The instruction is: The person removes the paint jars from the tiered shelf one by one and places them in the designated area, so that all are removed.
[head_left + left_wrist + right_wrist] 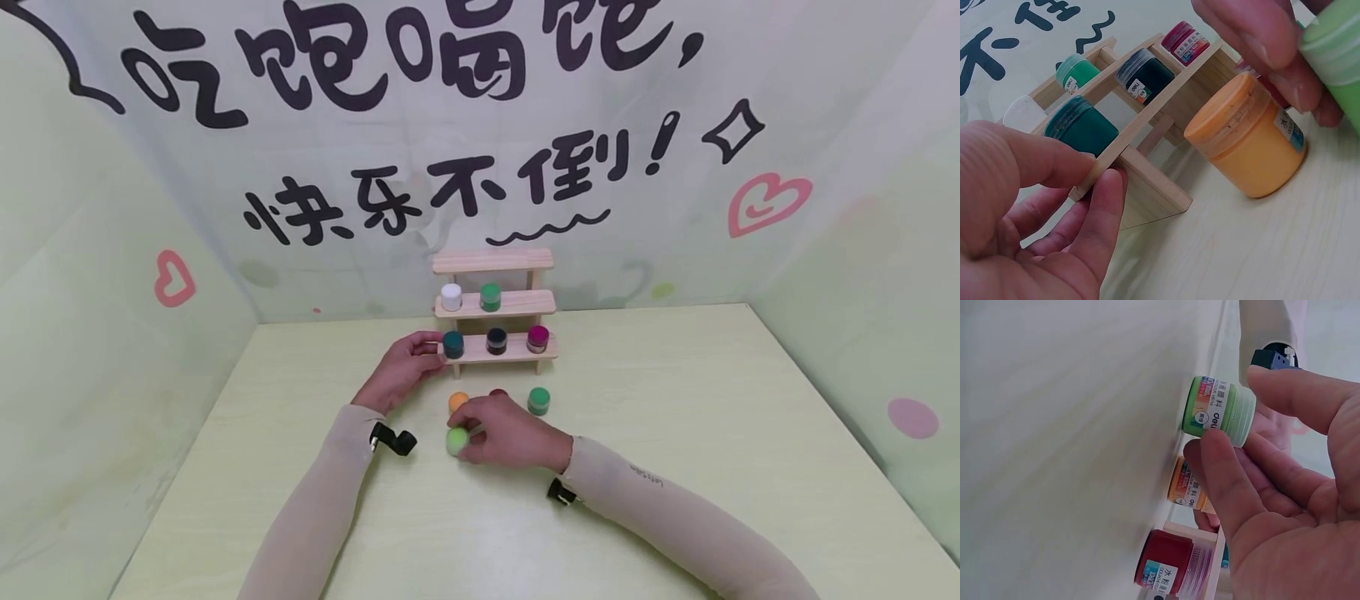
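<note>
A small wooden tiered shelf (pixel 498 304) stands against the back wall with paint jars on it. My left hand (pixel 405 367) pinches the left end of its lowest step, right beside a teal jar (pixel 1082 128). My right hand (pixel 510 429) has thumb and fingers around a light green paint jar (pixel 1219 412). Whether that jar touches the table is unclear. Just behind it sits an orange jar (pixel 1244 137), partly covered by the right hand in the head view. A dark red jar (pixel 1169 562) is mostly hidden there, while a green jar (pixel 538 401) stands to the right.
On the lowest step are also a black jar (pixel 497 341) and a magenta jar (pixel 537 338). The middle step bears a white jar (pixel 451 297) and another green jar (pixel 490 297). A printed cloth (pixel 375 150) hangs behind the pale table (pixel 675 400).
</note>
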